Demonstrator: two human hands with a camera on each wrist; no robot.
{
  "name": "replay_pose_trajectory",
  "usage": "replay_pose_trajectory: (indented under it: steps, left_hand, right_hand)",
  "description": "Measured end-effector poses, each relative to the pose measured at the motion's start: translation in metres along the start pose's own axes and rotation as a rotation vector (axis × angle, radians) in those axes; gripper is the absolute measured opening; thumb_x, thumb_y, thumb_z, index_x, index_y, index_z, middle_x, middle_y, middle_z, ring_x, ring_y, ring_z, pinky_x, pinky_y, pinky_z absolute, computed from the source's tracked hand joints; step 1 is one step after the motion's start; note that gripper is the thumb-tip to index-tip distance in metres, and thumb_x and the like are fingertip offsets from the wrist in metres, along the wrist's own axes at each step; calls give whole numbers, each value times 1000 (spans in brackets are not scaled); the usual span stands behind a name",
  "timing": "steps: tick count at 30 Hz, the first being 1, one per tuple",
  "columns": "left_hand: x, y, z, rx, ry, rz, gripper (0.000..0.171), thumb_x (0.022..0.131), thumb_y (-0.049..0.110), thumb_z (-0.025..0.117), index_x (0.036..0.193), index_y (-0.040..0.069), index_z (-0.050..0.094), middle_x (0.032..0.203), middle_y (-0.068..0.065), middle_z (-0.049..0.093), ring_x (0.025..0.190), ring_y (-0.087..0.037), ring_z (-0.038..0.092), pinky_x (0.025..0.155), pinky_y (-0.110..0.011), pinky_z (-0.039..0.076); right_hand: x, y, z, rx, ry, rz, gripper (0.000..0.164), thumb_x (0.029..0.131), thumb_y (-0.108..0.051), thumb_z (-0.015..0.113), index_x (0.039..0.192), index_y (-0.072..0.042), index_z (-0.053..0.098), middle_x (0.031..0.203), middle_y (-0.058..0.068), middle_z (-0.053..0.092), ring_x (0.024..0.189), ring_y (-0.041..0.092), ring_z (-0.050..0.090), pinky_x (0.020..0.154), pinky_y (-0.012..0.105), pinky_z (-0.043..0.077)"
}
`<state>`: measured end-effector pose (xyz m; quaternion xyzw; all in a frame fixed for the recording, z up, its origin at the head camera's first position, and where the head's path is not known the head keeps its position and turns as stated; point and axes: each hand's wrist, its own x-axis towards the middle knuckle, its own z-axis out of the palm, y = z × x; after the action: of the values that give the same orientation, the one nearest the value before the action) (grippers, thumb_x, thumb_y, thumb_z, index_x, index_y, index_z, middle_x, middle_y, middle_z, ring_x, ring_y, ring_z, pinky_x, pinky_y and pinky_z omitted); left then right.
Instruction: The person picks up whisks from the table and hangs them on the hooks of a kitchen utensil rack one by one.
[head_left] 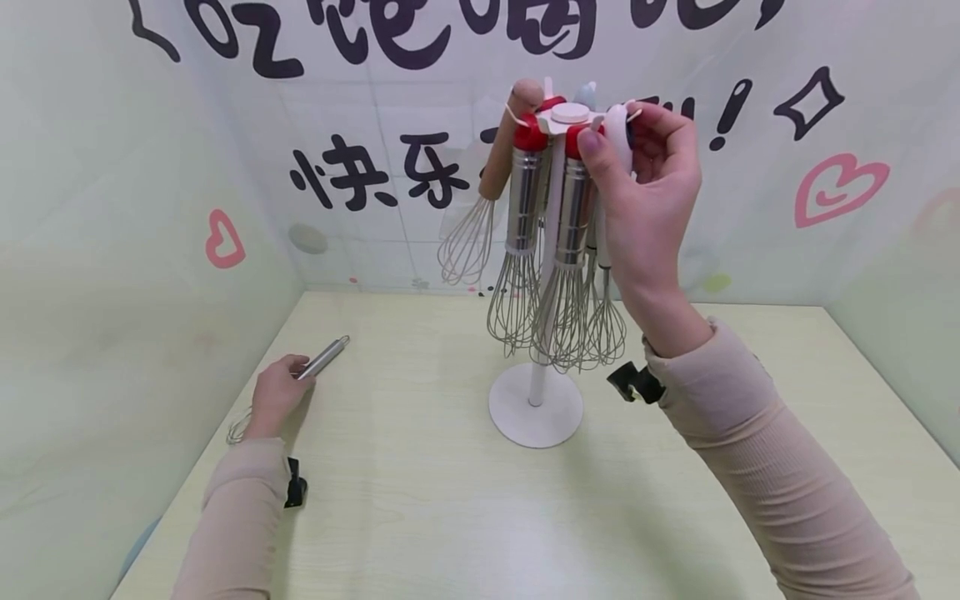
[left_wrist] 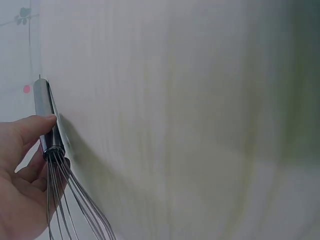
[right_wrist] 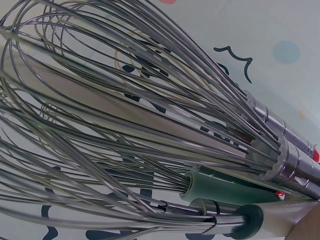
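Observation:
At the table's left side my left hand (head_left: 276, 390) holds a small whisk with a steel handle (head_left: 327, 357). In the left wrist view the thumb lies on that whisk's handle (left_wrist: 44, 102), with fingers behind it. My right hand (head_left: 660, 204) is raised to the top of a white whisk stand (head_left: 536, 417), pinching a white-handled whisk (head_left: 617, 137) near its hanging loop. The thumb tip overlaps a red-topped steel whisk (head_left: 574, 200) beside it. In the right wrist view, the white handle (right_wrist: 275, 220) reaches the hand at the lower right corner.
Also hanging from the stand are a wooden-handled whisk (head_left: 500, 158), another red-topped steel whisk (head_left: 522, 200) and a green-handled one (right_wrist: 225, 190). Behind the pale table (head_left: 420, 500) hangs a printed cloth (head_left: 360, 250) with black characters.

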<state>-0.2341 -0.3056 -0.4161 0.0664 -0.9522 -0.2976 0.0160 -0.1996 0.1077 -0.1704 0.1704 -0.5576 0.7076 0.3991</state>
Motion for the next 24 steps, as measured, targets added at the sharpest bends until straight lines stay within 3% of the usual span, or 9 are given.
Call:
replay_pose_trajectory:
  steps: [24]
  left_hand:
    - [-4, 5, -6, -57, 42, -45, 47, 89, 6, 53, 133, -8, 45, 127, -31, 54, 108, -43, 56, 88, -50, 48]
  right_hand:
    - [-1, -2, 2, 9, 12, -1, 31, 81, -3, 69, 108, -6, 52, 100, 0, 55, 93, 17, 53, 86, 23, 47]
